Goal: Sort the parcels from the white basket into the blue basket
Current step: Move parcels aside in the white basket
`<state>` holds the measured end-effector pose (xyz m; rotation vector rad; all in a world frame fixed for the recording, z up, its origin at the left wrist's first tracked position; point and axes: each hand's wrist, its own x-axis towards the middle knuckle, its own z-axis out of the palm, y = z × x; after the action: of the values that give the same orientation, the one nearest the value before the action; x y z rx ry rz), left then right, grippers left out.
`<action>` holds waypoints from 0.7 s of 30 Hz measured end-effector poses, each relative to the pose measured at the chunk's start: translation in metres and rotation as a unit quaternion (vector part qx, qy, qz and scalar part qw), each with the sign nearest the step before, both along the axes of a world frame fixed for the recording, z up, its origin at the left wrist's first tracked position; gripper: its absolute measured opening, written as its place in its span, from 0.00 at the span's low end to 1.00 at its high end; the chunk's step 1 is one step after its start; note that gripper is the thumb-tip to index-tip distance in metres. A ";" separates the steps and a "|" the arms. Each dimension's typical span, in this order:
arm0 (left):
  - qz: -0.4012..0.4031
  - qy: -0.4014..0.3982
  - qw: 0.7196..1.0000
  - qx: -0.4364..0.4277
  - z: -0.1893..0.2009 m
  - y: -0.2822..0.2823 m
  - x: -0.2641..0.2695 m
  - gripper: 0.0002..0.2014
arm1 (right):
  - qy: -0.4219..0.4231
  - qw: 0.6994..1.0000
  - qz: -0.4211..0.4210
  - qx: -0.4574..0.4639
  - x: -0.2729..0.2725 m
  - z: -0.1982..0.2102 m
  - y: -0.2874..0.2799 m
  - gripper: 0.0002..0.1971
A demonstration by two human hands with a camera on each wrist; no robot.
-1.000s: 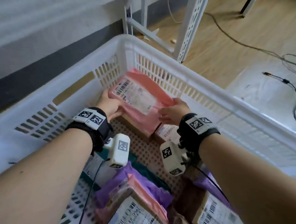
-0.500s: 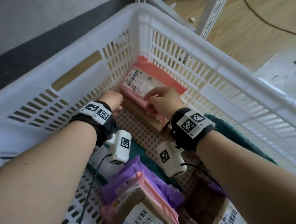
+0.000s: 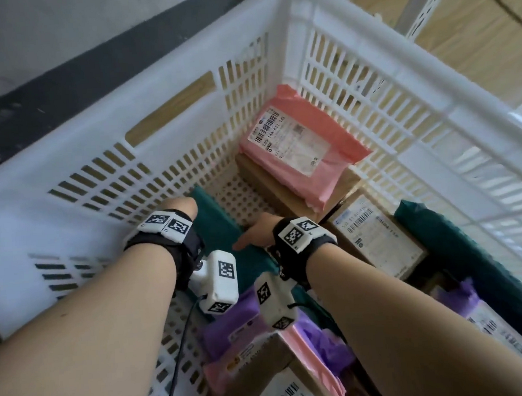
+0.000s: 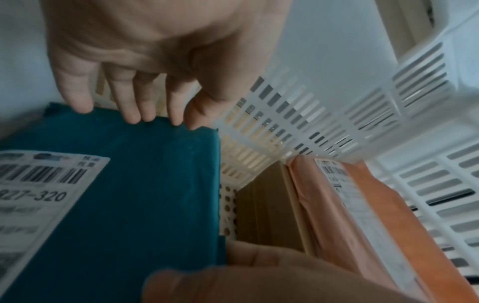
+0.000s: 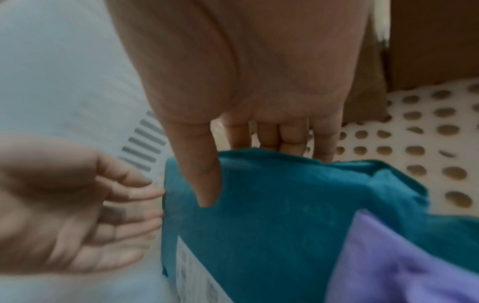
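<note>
The white basket holds several parcels. A teal bag parcel with a white barcode label stands on edge near the basket's left wall, also seen in the left wrist view and the right wrist view. My right hand pinches its upper edge, thumb on the near face and fingers behind. My left hand rests straight fingertips on the same edge, at the end towards the wall. A pink parcel lies free in the far corner. The blue basket is out of view.
The pink parcel lies on a cardboard box. To the right are a labelled box and a second teal bag. Purple bags and a pink-wrapped box lie nearest me. Bare perforated floor shows beyond the hands.
Both hands have let go of the pink parcel, left on the cardboard box in the far corner. They pulled back towards me and now meet at the teal parcel.
</note>
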<state>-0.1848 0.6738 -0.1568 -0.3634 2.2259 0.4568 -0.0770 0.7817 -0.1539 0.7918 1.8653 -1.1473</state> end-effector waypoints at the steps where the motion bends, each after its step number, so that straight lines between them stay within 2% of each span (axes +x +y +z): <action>1: -0.010 0.005 1.000 -0.014 0.002 -0.001 0.000 0.12 | 0.003 1.000 0.018 0.014 -0.001 0.003 -0.002 0.27; 2: -0.041 0.007 0.998 -0.039 0.000 -0.002 -0.004 0.13 | 0.005 0.999 0.029 0.030 -0.001 0.006 -0.004 0.26; 4: -0.084 0.034 0.996 -0.023 0.011 -0.004 -0.002 0.17 | 0.012 0.998 0.037 0.052 -0.002 0.014 -0.005 0.27; 5: -0.112 0.033 0.992 -0.037 0.016 -0.003 -0.002 0.18 | 0.020 0.998 0.029 0.061 -0.003 0.019 -0.003 0.26; 8: -0.110 0.058 0.991 -0.040 0.037 -0.002 0.001 0.17 | 0.067 0.995 -0.035 0.069 -0.003 0.042 0.010 0.19; 11: -0.185 0.066 0.980 -0.036 0.057 -0.004 0.007 0.17 | 0.116 0.988 -0.057 0.089 0.005 0.070 0.018 0.14; 13: -0.217 0.059 0.973 -0.041 0.070 -0.006 0.011 0.16 | 0.153 0.981 -0.074 0.091 0.012 0.090 0.016 0.13; 16: -0.273 0.063 0.960 -0.028 0.091 -0.015 0.016 0.10 | 0.203 0.971 -0.048 0.116 0.020 0.121 0.010 0.13; 18: -0.275 0.076 0.958 -0.021 0.106 -0.022 0.021 0.08 | 0.232 0.962 -0.064 0.130 0.027 0.143 0.009 0.13; 19: -0.248 0.087 0.965 0.011 0.114 -0.024 0.025 0.11 | 0.248 0.957 -0.071 0.133 0.030 0.154 0.010 0.13; 21: -0.140 0.096 0.980 0.102 0.128 -0.027 0.036 0.19 | 0.270 0.950 -0.083 0.131 0.042 0.173 0.013 0.11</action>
<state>-0.1492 0.6469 -0.0285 0.1071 2.3423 0.5806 -0.0354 0.7943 0.0191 0.8504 2.4834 -1.3329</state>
